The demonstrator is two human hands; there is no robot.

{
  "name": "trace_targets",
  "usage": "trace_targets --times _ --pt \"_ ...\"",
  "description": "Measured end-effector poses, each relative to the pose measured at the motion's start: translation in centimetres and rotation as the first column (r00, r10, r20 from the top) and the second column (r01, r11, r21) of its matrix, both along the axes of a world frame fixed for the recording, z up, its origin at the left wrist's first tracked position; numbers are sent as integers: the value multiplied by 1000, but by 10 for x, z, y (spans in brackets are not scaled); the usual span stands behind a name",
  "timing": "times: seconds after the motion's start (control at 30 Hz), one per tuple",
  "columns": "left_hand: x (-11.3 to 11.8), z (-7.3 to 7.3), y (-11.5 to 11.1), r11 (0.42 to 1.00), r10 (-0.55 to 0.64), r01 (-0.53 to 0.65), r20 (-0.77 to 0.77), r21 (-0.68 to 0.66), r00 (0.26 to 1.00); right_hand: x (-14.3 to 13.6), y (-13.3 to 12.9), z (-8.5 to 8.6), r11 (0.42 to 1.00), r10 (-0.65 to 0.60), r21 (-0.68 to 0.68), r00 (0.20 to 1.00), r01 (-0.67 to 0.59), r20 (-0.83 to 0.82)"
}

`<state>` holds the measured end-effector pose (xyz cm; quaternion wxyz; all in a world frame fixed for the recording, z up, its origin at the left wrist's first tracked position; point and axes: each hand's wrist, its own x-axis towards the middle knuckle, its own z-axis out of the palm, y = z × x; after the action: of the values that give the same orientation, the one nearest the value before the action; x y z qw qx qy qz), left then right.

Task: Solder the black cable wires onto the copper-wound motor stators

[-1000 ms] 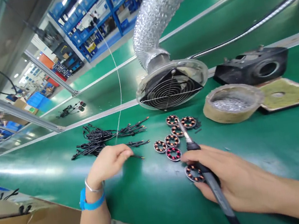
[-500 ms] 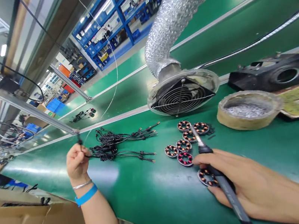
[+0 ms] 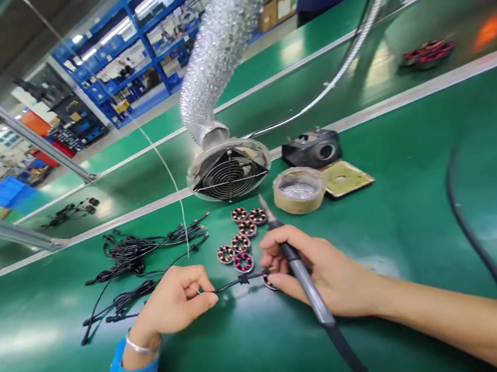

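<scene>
My right hand (image 3: 318, 269) is closed around a soldering iron (image 3: 304, 277), its tip pointing up and away. Thumb and fingertips of that hand also meet the end of a black cable (image 3: 231, 285), beside a motor stator (image 3: 269, 282) mostly hidden by the fingers. My left hand (image 3: 179, 297) pinches the same cable farther back; a thin pale wire shows at its fingers. Ahead of the hands sit several ring-shaped stators with copper windings (image 3: 240, 243), and one with red windings (image 3: 244, 263). More black cables (image 3: 132, 255) lie bundled beyond my left hand.
A fume fan (image 3: 229, 173) with a silver duct (image 3: 210, 60) stands behind the stators. Right of it are a tape roll holding metallic scraps (image 3: 298, 203), a yellow sponge tray (image 3: 346, 177) and a black holder (image 3: 311, 149). A loose black cord (image 3: 479, 244) hangs at right.
My left hand has brought a cable from the pile rightward to my right hand. My right hand still holds the soldering iron. The view has shifted to the right.
</scene>
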<state>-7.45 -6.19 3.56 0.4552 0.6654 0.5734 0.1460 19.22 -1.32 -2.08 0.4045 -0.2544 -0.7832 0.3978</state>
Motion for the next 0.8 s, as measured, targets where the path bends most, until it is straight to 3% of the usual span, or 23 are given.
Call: trace_targets --times 0.13,0.3,0.33,0.4,0.47,0.5,0.53,0.63,0.8 --pt "4 5 0 995 -99 101 -123 16 987 -6 -1 3 997 -74 12 993 76 -88" --pt "31 14 -1 957 -29 49 -73 286 997 -13 -8 2 976 -71 192 982 105 -176" --pt "38 13 -1 964 -76 82 -33 254 997 -14 -10 2 968 -50 232 978 97 -201" --pt "51 9 0 985 -171 171 114 16 979 -14 -13 1 956 -7 281 970 78 -244" --pt "58 4 2 949 -146 210 262 -234 954 -13 -15 2 957 11 283 966 64 -258" --pt "60 1 2 934 -110 202 302 -295 947 -12 -15 3 961 3 267 968 67 -252" --pt "61 -2 2 935 -85 186 316 -304 945 -12 -15 4 967 -13 245 970 74 -242" --pt "61 -8 2 974 -102 153 286 -165 953 -13 -11 7 976 -55 194 974 99 -221" --pt "59 -19 1 987 -120 146 287 -71 950 -19 -8 8 971 -37 225 979 82 -198"
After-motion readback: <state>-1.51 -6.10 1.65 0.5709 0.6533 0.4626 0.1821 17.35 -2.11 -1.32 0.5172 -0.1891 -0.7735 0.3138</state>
